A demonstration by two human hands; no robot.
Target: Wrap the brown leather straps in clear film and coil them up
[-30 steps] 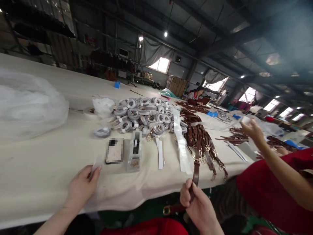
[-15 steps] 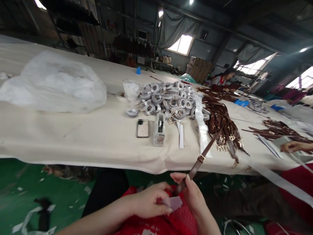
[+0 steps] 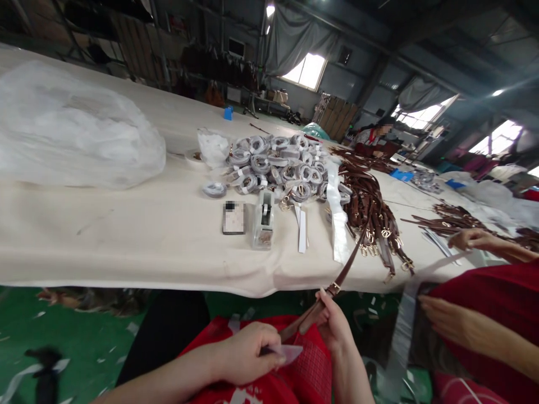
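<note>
A brown leather strap (image 3: 350, 264) runs from the strap pile down over the table edge to my lap. My right hand (image 3: 332, 320) pinches it just below its gold buckle. Left of that, my left hand (image 3: 250, 353) is closed on a translucent plastic piece (image 3: 289, 353) that sticks out from its fingers. The strap's lower part reaches to my left hand, and its end there is hidden. Brown straps with gold clasps (image 3: 366, 207) lie heaped on the table, beside many coiled straps in clear wrapping (image 3: 278, 163).
The cream table (image 3: 168, 241) holds a tape dispenser (image 3: 264, 221), a phone-like item (image 3: 234, 217), white strips (image 3: 302, 231), a long plastic sleeve (image 3: 337, 219) and a big plastic bag (image 3: 84, 134). At right, a co-worker's hands (image 3: 471, 325) handle another sleeve. Another person sits farther back.
My view has shifted slightly right. My hands have moved apart, with more strap showing between them. The co-worker's arms have come farther into view, with a plastic sleeve hanging between the hands.
</note>
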